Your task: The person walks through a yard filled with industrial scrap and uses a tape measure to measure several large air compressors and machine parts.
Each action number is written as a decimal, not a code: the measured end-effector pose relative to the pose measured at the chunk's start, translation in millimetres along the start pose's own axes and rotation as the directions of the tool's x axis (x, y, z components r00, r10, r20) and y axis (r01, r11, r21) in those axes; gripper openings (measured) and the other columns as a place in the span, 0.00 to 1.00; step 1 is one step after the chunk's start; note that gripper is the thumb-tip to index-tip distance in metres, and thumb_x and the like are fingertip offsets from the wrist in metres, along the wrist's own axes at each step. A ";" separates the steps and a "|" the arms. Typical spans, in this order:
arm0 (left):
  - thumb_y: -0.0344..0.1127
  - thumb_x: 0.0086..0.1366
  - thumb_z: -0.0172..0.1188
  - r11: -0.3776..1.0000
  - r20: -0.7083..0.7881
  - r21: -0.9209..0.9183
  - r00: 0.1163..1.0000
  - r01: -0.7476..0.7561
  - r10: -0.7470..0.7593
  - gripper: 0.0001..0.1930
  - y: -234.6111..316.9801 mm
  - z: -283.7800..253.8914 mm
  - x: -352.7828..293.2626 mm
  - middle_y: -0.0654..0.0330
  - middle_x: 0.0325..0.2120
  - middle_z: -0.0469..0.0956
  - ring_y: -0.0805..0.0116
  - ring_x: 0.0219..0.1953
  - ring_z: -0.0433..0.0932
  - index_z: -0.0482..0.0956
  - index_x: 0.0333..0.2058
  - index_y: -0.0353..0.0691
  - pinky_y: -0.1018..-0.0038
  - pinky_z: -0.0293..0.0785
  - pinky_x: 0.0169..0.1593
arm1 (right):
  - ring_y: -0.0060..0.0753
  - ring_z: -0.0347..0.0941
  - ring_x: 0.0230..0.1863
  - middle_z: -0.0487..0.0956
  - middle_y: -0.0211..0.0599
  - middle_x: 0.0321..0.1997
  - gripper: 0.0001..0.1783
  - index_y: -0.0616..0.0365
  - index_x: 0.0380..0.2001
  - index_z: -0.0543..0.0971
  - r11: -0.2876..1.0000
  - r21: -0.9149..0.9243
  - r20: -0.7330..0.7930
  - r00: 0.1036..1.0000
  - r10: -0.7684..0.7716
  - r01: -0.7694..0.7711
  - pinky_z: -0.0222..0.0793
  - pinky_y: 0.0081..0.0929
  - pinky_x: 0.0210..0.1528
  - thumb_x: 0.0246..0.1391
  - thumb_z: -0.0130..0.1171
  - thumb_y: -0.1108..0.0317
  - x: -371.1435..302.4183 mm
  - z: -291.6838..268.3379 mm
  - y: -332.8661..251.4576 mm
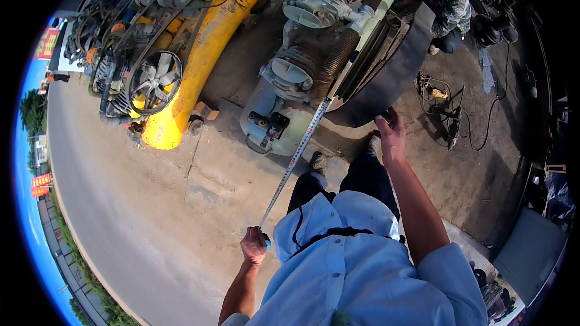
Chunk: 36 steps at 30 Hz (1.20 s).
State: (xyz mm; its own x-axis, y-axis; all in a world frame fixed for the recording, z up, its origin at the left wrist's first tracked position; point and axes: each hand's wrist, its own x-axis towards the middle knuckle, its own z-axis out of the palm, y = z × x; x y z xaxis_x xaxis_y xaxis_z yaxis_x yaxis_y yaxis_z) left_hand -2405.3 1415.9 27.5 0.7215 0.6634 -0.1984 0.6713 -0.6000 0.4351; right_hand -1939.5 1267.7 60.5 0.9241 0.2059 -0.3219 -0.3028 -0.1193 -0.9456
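My left hand (pixel 254 246) is closed round a tape measure (pixel 267 242) whose blue case shows at its edge. From it the pulled-out blade (pixel 294 160) runs taut, up and to the right, to the near end of a grey-green air compressor (pixel 279 133). My right hand (pixel 393 137) is at the lower edge of a black curved belt guard (pixel 393 81) on the compressor's right side. Its thumb and fingers close on that edge, partly hidden by it. A ribbed hose (pixel 336 63) and finned pump heads (pixel 296 69) sit on top of the compressor.
A yellow-tank compressor (pixel 208 48) with a fan wheel (pixel 155 83) stands left. A person (pixel 448 9) crouches at far right. Cables and a tool (pixel 454 124) lie on the ground there. A grey panel (pixel 531 256) is at lower right, and a road (pixel 90 181) runs left.
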 end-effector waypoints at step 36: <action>0.34 0.66 0.44 0.919 -0.052 -0.315 0.971 -0.238 0.234 0.12 258.9 -45.5 51.6 0.51 0.28 0.75 0.58 0.31 0.75 0.73 0.34 0.29 0.67 0.69 0.35 | 0.35 0.74 0.45 0.78 0.42 0.42 0.19 0.61 0.50 0.72 0.957 0.276 0.636 0.730 -0.249 0.087 0.69 0.30 0.49 0.58 0.55 0.62 -142.6 -41.8 -52.4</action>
State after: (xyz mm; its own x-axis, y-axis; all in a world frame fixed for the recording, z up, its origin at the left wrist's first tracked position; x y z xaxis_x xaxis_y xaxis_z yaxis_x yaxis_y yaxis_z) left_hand -2202.0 1315.2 169.9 0.8485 0.5273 -0.0449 0.3917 -0.5686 0.7234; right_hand -2045.7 1203.9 158.0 0.6021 0.7979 -0.0297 -0.2742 0.1716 -0.9462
